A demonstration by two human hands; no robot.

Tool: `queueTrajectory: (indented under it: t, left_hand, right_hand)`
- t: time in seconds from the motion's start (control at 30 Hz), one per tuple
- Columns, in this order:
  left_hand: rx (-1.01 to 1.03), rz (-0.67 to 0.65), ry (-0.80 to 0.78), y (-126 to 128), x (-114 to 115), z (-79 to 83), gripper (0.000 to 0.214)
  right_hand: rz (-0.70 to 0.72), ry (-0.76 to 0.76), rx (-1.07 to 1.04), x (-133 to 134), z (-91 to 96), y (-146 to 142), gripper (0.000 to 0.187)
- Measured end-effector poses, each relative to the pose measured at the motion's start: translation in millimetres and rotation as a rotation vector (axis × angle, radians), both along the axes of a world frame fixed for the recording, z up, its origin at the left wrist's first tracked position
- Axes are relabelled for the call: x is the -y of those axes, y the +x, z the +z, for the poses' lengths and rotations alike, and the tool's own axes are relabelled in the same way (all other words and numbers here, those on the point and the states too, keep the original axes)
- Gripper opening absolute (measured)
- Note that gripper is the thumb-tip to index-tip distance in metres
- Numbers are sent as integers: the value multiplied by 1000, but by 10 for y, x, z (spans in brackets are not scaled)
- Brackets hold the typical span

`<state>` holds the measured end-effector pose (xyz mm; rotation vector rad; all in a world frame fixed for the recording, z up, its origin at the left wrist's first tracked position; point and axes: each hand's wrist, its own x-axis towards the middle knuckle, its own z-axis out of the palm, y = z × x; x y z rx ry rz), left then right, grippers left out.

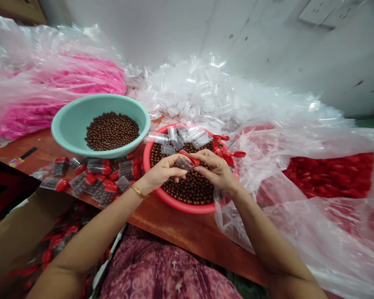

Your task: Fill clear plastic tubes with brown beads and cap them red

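Two nearly shut grips (160,172) (213,168) pinch one red-capped tube (183,164)

Maroon-pink dress (170,270) with a pale flower and swirl print, seen over the lap, soft-looking fabric, thin gold bangle (137,191) on the left wrist (146,184), plain narrow band, forearms (90,234) bare as far as the view shows, left hand (160,173) and right hand (215,168) bare too
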<state>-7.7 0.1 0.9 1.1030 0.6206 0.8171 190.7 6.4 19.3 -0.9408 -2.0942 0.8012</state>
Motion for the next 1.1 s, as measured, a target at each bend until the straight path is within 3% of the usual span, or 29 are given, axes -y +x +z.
queueTrajectory:
  t: [0.13, 0.23, 0.3, 0.43, 0.63, 0.87, 1.1]
  left_hand:
    - [-18, -8, 36, -2, 30, 14, 32]
    - [-143, 81, 118, 32, 50, 15, 28]
    - [-227, 135, 209, 63, 55, 4, 22]
    - [-337, 156, 334, 101, 52, -37, 18]
    - [-359, 75, 318, 93, 59, -55, 18]
    - [-397, 33, 332, 108, 43, -82, 24]
    - [-376, 132, 328, 98, 45, -81, 26]
  right_hand:
    - [-107, -54, -111, -6, -78, -53, 40]
    - [-241, -207, -197, 32, -103, -82, 46]
    - [-279, -229, -183, 63, -86, -102, 46]
    - [-207, -114, -22, 100, -41, -159, 45]
    - [-88, -147, 52, 119, -38, -130, 46]
    - [-124, -107, 48, 180, -138, -125, 46]
    - [-210, -91, 39, 229, -234, -302, 43]
